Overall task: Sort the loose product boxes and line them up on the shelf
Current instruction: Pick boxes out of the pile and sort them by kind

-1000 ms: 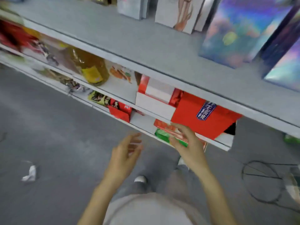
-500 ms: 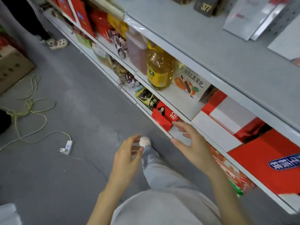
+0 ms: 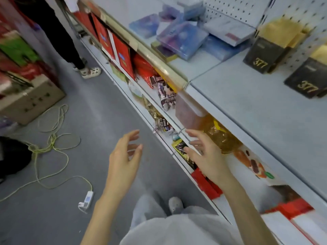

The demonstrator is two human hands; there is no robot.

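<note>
**A:** Hands first. Pose?

**B:** Left hand (image 3: pixel 123 156) is raised over the floor (image 3: pixel 99 106), palm turned inward, fingers loosely spread, nothing in it. Right hand (image 3: pixel 207 156) is held out at the shelf front, fingers spread and relaxed, also empty. No contact that I can make out.

**A:** Nearest the right hand?

**B:** A yellow oil bottle (image 3: pixel 221 137) just behind the fingers, a dark snack packet (image 3: pixel 184 152) by the fingertips, and red boxes (image 3: pixel 203 183) under the wrist.

**A:** The loose product boxes?

**B:** Blue-purple boxes (image 3: pixel 182 37) lie in an untidy overlapping pile on the top shelf (image 3: pixel 247 112), well apart from both hands. Two black boxes marked 377 (image 3: pixel 261 55) stand to the right of the pile, by the pegboard back.

**A:** Farther out?

**B:** A looped yellow-green cable (image 3: pixel 53 144), a white power strip (image 3: pixel 86 200) and a cardboard carton (image 3: pixel 30 101) on the floor. Another person's dark trouser leg (image 3: pixel 58 38) beyond.
</note>
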